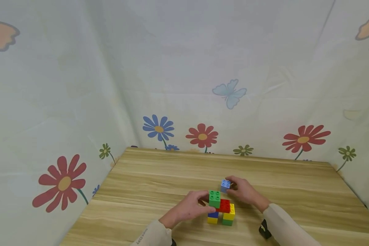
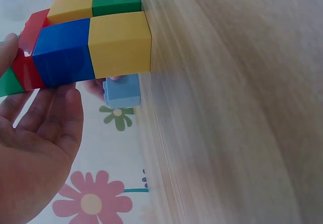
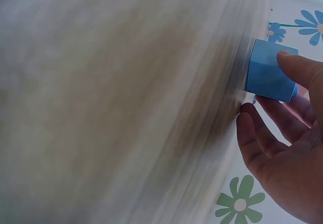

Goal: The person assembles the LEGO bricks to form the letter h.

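Note:
A small arch of toy building bricks stands on the wooden table. Its green top brick [image 1: 214, 201] sits at the left end of a red brick [image 1: 224, 205]. Beneath are two legs: a dark blue brick [image 2: 63, 52] over a yellow brick [image 2: 120, 45], and another yellow brick [image 1: 229, 216] over a green one [image 1: 227, 222]. My left hand [image 1: 190, 205] grips the arch near its green and red bricks, thumb in front and fingers behind. Just beyond the arch, my right hand [image 1: 244, 191] holds a light blue brick [image 1: 225, 185] on the table between thumb and fingers.
The wood-grain table [image 1: 147, 177] reaches back to a pale cloth backdrop [image 1: 178, 68] printed with flowers and butterflies. A black band [image 1: 264, 229] shows by the right sleeve [image 1: 286, 223]. The left sleeve [image 1: 155, 234] crosses the table's near side.

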Tool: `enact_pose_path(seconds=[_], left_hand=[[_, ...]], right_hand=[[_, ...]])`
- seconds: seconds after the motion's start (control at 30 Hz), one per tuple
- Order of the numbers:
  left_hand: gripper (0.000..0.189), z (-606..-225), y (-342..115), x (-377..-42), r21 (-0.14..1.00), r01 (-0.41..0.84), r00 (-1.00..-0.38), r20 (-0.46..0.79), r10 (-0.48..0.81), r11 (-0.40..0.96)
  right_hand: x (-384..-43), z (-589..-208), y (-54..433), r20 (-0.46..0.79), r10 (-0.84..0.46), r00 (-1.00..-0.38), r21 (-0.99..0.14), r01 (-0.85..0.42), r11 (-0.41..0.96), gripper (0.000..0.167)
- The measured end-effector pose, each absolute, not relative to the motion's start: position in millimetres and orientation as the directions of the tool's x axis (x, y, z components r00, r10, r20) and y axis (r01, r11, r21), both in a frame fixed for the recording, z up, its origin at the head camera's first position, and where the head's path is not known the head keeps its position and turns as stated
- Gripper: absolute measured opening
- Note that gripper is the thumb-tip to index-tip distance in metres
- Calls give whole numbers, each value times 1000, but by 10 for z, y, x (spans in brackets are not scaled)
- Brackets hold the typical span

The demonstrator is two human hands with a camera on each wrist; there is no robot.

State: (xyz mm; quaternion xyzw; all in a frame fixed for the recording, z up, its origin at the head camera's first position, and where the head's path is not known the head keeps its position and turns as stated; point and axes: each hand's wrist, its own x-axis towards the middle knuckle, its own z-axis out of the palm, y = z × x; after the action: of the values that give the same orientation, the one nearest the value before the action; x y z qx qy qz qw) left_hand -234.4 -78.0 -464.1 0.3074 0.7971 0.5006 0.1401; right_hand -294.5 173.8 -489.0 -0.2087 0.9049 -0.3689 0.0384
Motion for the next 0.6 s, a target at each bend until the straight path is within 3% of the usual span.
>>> enact_pose_path(seconds=[0.6], left_hand=[[28, -4638, -775, -2339, 889, 325, -782, 62, 620, 322]], right_hand=[[-2919, -4924, 1793, 72, -389, -919, -674, -332, 660, 36]])
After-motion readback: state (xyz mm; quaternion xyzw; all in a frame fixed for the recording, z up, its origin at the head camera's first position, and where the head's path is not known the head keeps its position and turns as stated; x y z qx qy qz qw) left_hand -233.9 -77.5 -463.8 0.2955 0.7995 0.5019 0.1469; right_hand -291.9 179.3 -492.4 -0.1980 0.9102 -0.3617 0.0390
